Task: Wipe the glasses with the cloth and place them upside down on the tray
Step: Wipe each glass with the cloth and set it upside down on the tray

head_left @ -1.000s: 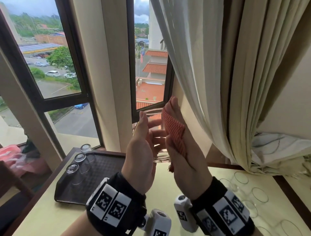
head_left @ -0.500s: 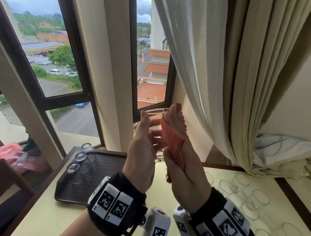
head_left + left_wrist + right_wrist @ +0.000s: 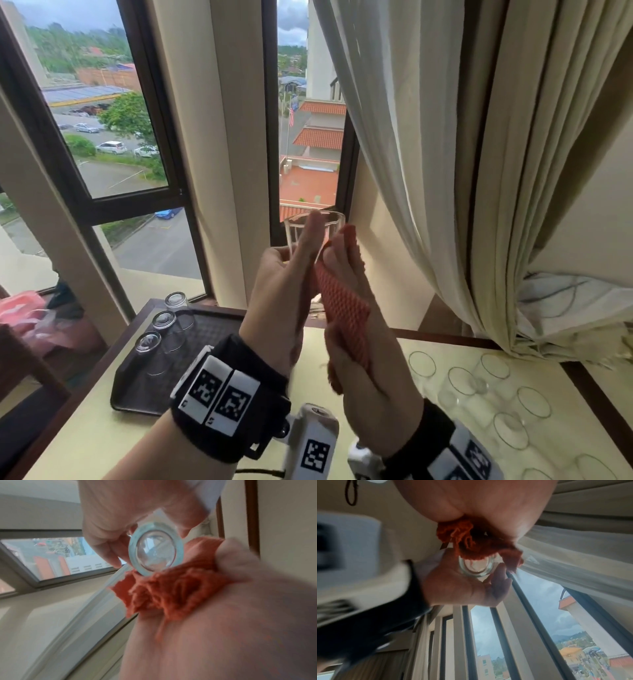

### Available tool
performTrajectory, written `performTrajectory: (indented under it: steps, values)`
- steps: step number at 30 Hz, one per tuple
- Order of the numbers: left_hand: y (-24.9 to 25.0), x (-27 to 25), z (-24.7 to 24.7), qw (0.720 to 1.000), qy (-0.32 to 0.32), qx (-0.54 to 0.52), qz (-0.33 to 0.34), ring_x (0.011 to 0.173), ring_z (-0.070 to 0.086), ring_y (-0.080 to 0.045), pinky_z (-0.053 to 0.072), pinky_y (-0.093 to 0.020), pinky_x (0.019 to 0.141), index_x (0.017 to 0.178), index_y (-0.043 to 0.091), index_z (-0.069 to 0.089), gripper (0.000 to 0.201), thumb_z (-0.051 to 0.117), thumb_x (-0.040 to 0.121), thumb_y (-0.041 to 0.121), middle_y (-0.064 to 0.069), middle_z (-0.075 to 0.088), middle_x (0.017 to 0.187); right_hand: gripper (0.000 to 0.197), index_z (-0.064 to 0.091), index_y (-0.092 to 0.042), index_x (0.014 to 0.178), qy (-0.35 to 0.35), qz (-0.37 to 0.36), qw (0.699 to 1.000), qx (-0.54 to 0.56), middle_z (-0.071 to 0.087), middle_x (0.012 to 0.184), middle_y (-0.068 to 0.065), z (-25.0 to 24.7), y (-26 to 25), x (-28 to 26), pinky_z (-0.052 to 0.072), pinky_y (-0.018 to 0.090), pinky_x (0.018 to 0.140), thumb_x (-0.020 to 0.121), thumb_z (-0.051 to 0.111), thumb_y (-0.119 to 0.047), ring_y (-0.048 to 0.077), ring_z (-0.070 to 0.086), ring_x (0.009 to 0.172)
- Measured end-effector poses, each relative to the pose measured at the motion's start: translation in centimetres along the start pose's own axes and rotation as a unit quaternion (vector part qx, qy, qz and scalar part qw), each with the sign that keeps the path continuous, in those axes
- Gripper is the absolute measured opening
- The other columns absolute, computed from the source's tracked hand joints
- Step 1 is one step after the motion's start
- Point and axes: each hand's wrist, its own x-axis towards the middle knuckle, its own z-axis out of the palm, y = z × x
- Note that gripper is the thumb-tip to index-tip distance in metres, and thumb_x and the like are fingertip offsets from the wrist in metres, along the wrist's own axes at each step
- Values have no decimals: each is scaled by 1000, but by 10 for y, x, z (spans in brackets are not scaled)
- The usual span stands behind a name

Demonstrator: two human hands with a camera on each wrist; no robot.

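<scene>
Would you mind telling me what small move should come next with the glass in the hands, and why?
Probably turn the glass a little in the left hand so the orange cloth, pressed on by the right hand, meets a fresh side. It is held upright above the table, not yet ready for the tray.

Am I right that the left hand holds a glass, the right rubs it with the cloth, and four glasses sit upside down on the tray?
Not quite: the head view shows three upturned glasses on the tray, not four. The left hand does hold a glass, and the right hand rubs it with the cloth.
</scene>
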Motion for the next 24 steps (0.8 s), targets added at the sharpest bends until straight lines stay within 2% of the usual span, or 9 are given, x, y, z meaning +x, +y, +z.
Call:
performTrajectory:
  steps: [2, 5, 9, 11, 14, 17, 19, 21, 24]
  values:
    - [-7, -1, 0, 1000, -8, -13, -14, 123, 64, -56, 48, -63, 114, 135, -6, 61, 99, 64, 85, 79, -40, 64, 129, 61, 20, -53, 161, 25, 22, 999, 2, 48, 148, 27, -8, 4, 14, 39, 76, 106, 105, 41, -39, 51, 54, 107]
    - [-16, -3, 2, 998, -5, -30, -46, 111, 69, -40, 50, -57, 110, 137, 1, 61, 93, 55, 90, 81, -29, 69, 120, 61, 22, -59, 159, 48, 31, 998, 32, 51, 145, 3, -19, 17, 27, 40, 42, 105, 103, 42, -46, 13, 40, 111]
    - [-20, 0, -1, 996, 35, -42, -68, 113, 65, -43, 48, -51, 109, 122, 6, 75, 86, 46, 93, 81, -20, 72, 115, 63, 26, -48, 162, 21, -3, 1000, -3, 45, 153, -4, -12, 15, 11, 44, 52, 106, 104, 45, -35, 29, 51, 116]
    - [-19, 3, -8, 995, 36, -36, -92, 125, 67, -44, 47, -60, 115, 121, 13, 79, 85, 42, 94, 85, -21, 74, 127, 65, 26, -24, 167, -2, -62, 997, -51, 24, 173, -2, -3, 19, -4, 33, 64, 121, 105, 44, -21, 40, 39, 150]
    - [-17, 9, -15, 994, 51, -20, -97, 109, 75, -34, 57, -51, 102, 118, 13, 79, 88, 43, 88, 87, -12, 79, 111, 63, 21, -25, 167, -8, -75, 994, -79, 16, 176, -1, 5, 48, -12, 24, 45, 130, 109, 43, -21, 28, 25, 160]
    - [-16, 8, -12, 995, 29, -24, -87, 76, 68, -23, 56, -40, 74, 116, 7, 76, 89, 40, 86, 82, -7, 71, 85, 64, 26, -48, 163, 18, 31, 999, 1, 60, 138, 17, 0, 48, -10, 60, 53, 89, 105, 48, -29, 47, 64, 99]
    - [-20, 5, -7, 996, 11, -26, -79, 73, 69, -26, 58, -38, 69, 115, 4, 74, 88, 38, 90, 80, -12, 71, 87, 59, 41, -31, 160, 50, 101, 991, 73, 69, 91, -5, -9, 35, -1, 54, 30, 56, 102, 49, -38, 24, 57, 60]
    - [-22, 2, 0, 997, 12, -29, -70, 68, 68, -24, 57, -32, 63, 113, 2, 72, 84, 37, 97, 77, -13, 70, 85, 55, 49, -21, 153, 79, 115, 987, 82, 68, 77, -17, -19, 27, 16, 48, 20, 57, 101, 48, -40, 7, 53, 61]
    - [-26, 5, 5, 997, 32, -22, -61, 84, 65, -35, 55, -44, 83, 115, 4, 75, 90, 44, 94, 86, -22, 68, 99, 57, 35, -50, 158, 55, 37, 997, 29, 60, 144, -12, -19, 13, 31, 53, 45, 97, 104, 45, -40, 23, 60, 117]
